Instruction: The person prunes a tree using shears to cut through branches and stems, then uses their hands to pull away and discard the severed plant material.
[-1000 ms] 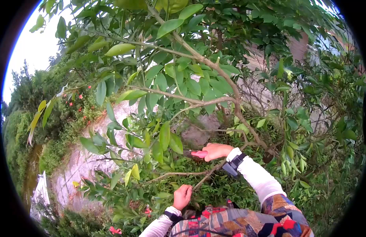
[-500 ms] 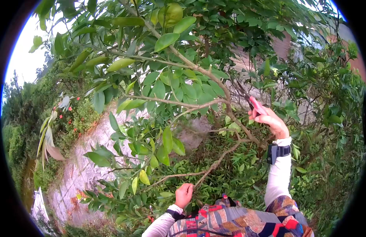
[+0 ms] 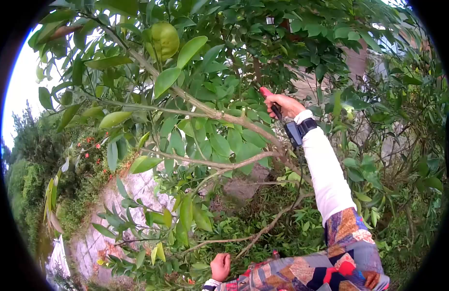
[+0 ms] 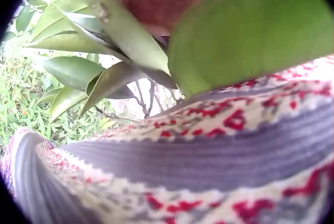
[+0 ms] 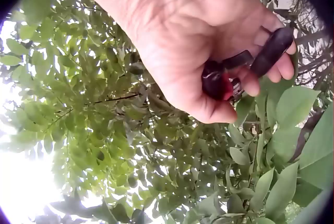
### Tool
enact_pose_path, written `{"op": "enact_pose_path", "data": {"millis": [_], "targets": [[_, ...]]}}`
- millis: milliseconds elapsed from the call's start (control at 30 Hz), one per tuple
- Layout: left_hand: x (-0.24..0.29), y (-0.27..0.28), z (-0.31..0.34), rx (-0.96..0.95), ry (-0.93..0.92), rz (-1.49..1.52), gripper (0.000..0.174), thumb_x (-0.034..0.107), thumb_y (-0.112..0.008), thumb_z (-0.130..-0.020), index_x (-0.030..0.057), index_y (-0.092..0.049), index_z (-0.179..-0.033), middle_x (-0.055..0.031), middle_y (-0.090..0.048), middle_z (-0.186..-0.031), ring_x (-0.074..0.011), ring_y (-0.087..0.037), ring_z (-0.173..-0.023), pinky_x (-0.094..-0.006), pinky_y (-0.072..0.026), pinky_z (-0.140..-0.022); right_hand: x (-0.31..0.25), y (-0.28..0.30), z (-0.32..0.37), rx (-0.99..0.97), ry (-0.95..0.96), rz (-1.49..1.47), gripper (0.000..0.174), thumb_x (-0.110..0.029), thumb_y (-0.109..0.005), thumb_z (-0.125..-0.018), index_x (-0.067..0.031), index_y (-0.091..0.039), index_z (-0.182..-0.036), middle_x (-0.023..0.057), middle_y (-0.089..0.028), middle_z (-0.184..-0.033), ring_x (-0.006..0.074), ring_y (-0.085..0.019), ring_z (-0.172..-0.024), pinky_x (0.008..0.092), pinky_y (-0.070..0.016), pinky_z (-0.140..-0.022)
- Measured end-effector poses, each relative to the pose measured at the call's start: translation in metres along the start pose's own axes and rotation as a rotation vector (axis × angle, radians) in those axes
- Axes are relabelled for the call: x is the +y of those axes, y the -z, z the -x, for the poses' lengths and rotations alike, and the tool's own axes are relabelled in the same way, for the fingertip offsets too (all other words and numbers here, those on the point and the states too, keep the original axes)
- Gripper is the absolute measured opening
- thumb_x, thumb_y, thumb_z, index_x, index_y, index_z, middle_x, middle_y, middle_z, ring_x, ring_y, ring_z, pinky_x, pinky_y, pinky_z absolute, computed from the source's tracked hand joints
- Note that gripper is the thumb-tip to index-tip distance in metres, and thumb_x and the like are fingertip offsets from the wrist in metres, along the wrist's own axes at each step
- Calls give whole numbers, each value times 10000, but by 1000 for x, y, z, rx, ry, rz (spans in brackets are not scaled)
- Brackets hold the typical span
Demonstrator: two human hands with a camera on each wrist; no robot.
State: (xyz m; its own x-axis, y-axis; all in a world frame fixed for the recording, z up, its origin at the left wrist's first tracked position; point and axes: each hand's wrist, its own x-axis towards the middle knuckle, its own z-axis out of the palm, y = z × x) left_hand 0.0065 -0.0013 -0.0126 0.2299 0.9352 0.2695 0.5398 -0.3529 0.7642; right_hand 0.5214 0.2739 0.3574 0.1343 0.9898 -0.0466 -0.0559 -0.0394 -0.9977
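In the head view my right hand (image 3: pixel 286 105) is raised at upper center, holding pruning shears (image 3: pixel 266 92) with red and black handles. Leaves hide their blades. From the right wrist, the thumb and fingers curl around the dark handles (image 5: pixel 272 52), which stand spread apart. Low in the head view my left hand (image 3: pixel 220 266) is curled at the lower end of a thin branch (image 3: pixel 263 231), gripping it. In the left wrist view, leaves (image 4: pixel 122 31) stick out close below the shadowed left hand (image 4: pixel 156 0).
A thick branch (image 3: pixel 210 112) crosses the middle of the head view, with a green citrus fruit (image 3: pixel 165 41) hanging at upper left. Dense foliage (image 5: pixel 88 93) surrounds the right hand. A pale paved surface (image 3: pixel 100 242) lies below left. The patterned garment (image 3: pixel 302 274) is near the left hand.
My right hand with the shears has gone from beside the lower branch, out to the right, then up and leftward behind the thick branch. The left hand stays low, and the view has shifted.
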Motion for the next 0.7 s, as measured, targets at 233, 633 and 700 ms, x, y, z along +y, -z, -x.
{"op": "enact_pose_path", "data": {"millis": [233,633,700], "targets": [[15,-1,8,36,35,-92,104,131,-707,-955,32,-718,-925,-168,-688,-805,-356,-678,-673,-428,-538,-614,47,3,-98,-58,-25,-200,249,-342,-760,-902,-108,-678,-875,15,-692,-838,149,-665,-747,329,-544,-683],[9,-9,27,128,-31,-208,109,129,-704,-970,63,-664,-1047,-205,-647,-807,-437,-621,-671,-503,-479,-569,58,-1,-123,-147,-26,-176,288,-369,-782,-866,-129,-712,-1009,4,-645,-912,170,-606,-820,290,-487,-723],[12,-9,25,142,-28,-201,95,124,-702,-970,63,-663,-1031,-205,-640,-799,-438,-613,-664,-501,-473,-564,58,4,-126,-149,-31,-100,322,-409,-767,-870,-140,-720,-1041,-8,-648,-960,152,-589,-884,294,-466,-779]]}}
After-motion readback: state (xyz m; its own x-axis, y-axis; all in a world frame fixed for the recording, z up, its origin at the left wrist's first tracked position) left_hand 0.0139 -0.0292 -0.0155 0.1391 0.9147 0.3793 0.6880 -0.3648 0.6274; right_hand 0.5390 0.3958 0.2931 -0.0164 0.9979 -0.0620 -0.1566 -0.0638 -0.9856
